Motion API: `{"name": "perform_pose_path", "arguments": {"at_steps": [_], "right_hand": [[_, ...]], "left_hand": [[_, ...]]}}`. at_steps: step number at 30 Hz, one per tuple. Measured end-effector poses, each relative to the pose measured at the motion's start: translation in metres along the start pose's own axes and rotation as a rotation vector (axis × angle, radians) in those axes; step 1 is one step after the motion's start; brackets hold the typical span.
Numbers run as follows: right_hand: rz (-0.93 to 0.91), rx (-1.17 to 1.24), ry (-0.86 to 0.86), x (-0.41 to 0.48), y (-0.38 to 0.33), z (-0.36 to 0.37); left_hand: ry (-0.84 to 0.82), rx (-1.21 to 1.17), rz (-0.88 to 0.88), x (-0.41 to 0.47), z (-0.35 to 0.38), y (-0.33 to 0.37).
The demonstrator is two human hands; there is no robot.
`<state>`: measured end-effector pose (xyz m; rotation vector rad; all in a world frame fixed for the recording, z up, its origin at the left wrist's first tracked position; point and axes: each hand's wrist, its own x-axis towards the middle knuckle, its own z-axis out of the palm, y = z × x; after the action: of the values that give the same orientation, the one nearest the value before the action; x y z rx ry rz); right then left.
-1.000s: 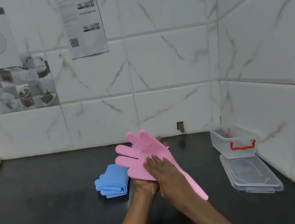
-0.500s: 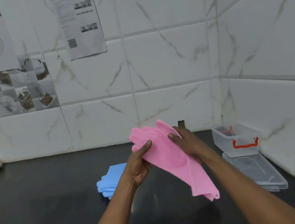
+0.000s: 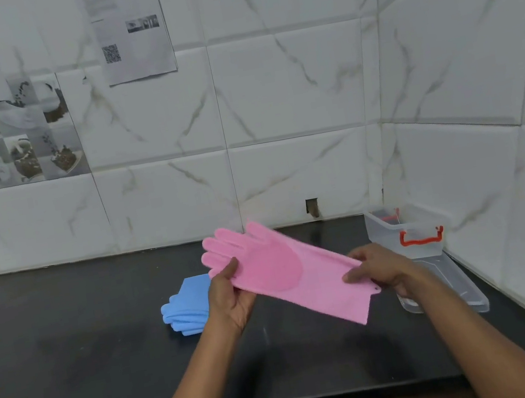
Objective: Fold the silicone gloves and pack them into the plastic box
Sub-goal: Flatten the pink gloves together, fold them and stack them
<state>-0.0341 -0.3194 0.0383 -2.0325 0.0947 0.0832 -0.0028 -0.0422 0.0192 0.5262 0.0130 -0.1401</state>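
— Where is the pink glove (image 3: 287, 274)?
— It is held above the black counter (image 3: 68, 335), stretched out flat between both hands. Its fingers point far and left, and its cuff lies near and right

— How does the left hand (image 3: 231, 299) hold it?
— It pinches the glove by the base of its fingers, with the thumb on top and the other fingers curled underneath

— And the right hand (image 3: 378, 268)?
— It grips the cuff end, with the thumb pressed on the top face and the fingers wrapped at the cuff's far edge

— Where is the blue glove (image 3: 186, 310)?
— It lies folded on the counter just left of the left hand, which hides part of it

— And the plastic box (image 3: 403, 237)?
— It stands open in the far right corner, close to the tiled wall (image 3: 305, 87), with a red handle (image 3: 422, 236) on its near end. Its clear lid (image 3: 452, 285) lies flat on the counter on the near side of the box, partly behind the right forearm
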Motion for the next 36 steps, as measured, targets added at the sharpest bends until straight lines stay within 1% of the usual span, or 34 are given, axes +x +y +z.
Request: {"name": "perform_pose_path", "arguments": {"at_steps": [2,3,6,9,11,13,15,16,18,20,24,26,27,28,29,31,33,35,36], "right_hand": [[0.055,0.161,0.128,0.003,0.005,-0.007],[0.096,0.168,0.193,0.004,0.01,-0.005],[0.187,-0.024,0.321,0.01,0.028,0.015],[0.162,-0.273,0.447,0.012,0.042,0.032],[0.15,-0.393,0.506,0.011,0.047,0.039],[0.151,-0.423,0.579,0.009,0.05,0.045],[0.151,-0.414,0.68,0.007,0.052,0.048],[0.145,-0.419,0.703,0.006,0.053,0.048],[0.111,-0.458,0.693,0.006,0.057,0.048],[0.075,-0.468,0.688,0.008,0.061,0.05],[0.021,-0.395,0.736,0.011,0.065,0.053],[-0.008,-0.407,0.723,0.012,0.066,0.054],[-0.016,-0.425,0.717,0.013,0.066,0.055],[-0.018,-0.451,0.713,0.013,0.066,0.055],[-0.019,-0.487,0.709,0.013,0.065,0.056],[-0.034,-0.6,0.7,0.011,0.065,0.059],[-0.072,-0.765,0.714,0.009,0.066,0.061],[-0.151,-0.888,0.72,0.009,0.066,0.062],[-0.212,-0.925,0.678,0.011,0.066,0.063]], "left_hand": [[0.083,0.091,-0.018,-0.008,-0.014,-0.008],[0.129,0.151,-0.038,-0.013,-0.022,-0.013],[0.283,0.372,-0.047,-0.025,-0.048,-0.021],[0.424,0.582,0.031,-0.027,-0.069,-0.015],[0.486,0.664,0.092,-0.027,-0.076,-0.01],[0.52,0.748,0.124,-0.029,-0.077,-0.008],[0.5,0.851,0.123,-0.028,-0.075,-0.01],[0.495,0.908,0.134,-0.028,-0.073,-0.012],[0.532,1.045,0.204,-0.028,-0.068,-0.015],[0.592,1.168,0.324,-0.031,-0.065,-0.017],[0.6,1.45,0.551,-0.038,-0.064,-0.029],[0.555,1.639,0.688,-0.04,-0.064,-0.034],[0.49,1.749,0.778,-0.041,-0.064,-0.035],[0.39,1.844,0.851,-0.042,-0.063,-0.036],[0.261,1.928,0.874,-0.041,-0.062,-0.038],[-0.003,2.145,0.786,-0.039,-0.061,-0.042],[-0.174,2.361,0.651,-0.033,-0.066,-0.048],[-0.213,2.419,0.486,-0.029,-0.071,-0.049],[-0.206,2.418,0.415,-0.027,-0.072,-0.05]]}}
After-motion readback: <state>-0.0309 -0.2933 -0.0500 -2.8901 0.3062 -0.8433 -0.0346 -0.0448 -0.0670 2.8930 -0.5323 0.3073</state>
